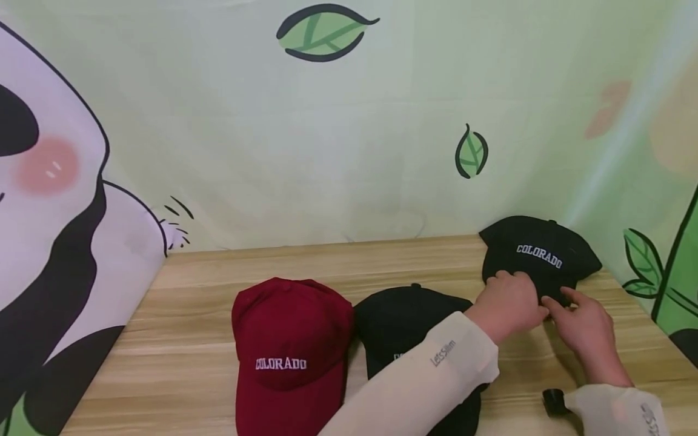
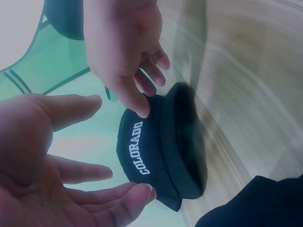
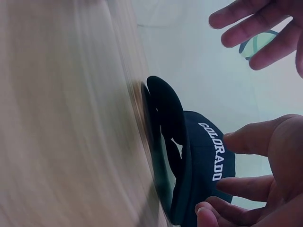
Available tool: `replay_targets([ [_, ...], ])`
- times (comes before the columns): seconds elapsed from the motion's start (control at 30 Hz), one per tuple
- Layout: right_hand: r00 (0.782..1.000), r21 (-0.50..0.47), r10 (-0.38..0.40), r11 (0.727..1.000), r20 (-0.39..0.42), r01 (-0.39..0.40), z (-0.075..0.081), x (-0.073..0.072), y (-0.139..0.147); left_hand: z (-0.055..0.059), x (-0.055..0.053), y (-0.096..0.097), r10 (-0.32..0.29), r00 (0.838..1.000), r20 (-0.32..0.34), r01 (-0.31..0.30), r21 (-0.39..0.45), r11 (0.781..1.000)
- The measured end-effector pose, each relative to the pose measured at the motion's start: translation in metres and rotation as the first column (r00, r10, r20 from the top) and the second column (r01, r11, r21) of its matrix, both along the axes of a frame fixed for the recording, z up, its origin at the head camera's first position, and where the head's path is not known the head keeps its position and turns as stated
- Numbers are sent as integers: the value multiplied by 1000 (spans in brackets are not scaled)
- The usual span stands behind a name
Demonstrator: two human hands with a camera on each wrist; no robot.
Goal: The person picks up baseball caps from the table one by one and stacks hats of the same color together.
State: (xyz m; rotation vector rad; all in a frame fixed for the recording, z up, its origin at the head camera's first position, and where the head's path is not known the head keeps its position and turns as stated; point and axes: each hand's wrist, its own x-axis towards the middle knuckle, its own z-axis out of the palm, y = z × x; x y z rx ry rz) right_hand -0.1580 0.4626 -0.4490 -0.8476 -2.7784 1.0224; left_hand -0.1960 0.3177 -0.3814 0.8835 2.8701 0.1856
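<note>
A black cap [image 1: 537, 248] with white COLORADO lettering stands at the far right of the table, its front toward me. My left hand [image 1: 509, 306] is in front of this cap and overlaps its lower part in the head view. To its right is my right hand [image 1: 586, 330], thumb and index finger near the cap's brim. In the left wrist view, my left hand [image 2: 33, 161] has spread, relaxed fingers beside the cap [image 2: 147, 142]. The right wrist view shows my right hand [image 3: 274, 161] with loose fingers close to the lettering. Neither hand grips anything.
A dark red COLORADO cap [image 1: 291, 339] lies on the wooden table [image 1: 163, 339] at front centre. Beside it is another black cap [image 1: 409, 315], partly covered by my left sleeve [image 1: 425, 375]. Behind the table hangs a printed panda-and-leaf backdrop [image 1: 382, 121].
</note>
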Motion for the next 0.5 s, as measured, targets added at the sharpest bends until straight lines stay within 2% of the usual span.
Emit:
replay_targets([
  [0.2,1000,3,11,1000,-9,-11,-3,0,6,-2,-7,8,55,997,60,-55,6,998],
  [0.5,999,14,35,999,-31,-35,-2,-4,13,-1,-19,14,77,990,119,-82,34,996],
])
